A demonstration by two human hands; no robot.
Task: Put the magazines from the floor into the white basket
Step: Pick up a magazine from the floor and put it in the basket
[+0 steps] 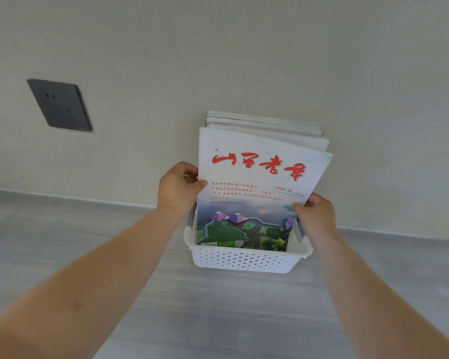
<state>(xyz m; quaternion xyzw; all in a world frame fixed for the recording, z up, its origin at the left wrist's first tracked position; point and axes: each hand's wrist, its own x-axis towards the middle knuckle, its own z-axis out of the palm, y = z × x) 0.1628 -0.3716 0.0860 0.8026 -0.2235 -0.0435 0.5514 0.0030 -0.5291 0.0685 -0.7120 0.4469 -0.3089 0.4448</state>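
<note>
Both hands (246, 203) pinch a magazine (257, 187) upright in the white basket (244, 260) on grey floor (218, 307).

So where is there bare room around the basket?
Grey floor in front of the white perforated plastic basket is bare. It is crowded inside: upright magazines fill it, left hand and right hand at its sides.

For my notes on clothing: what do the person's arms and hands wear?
Nothing is worn in view. The left hand and right hand are bare, without gloves, rings or watch. Both forearms are bare to the frame edge; no sleeves show.
</note>
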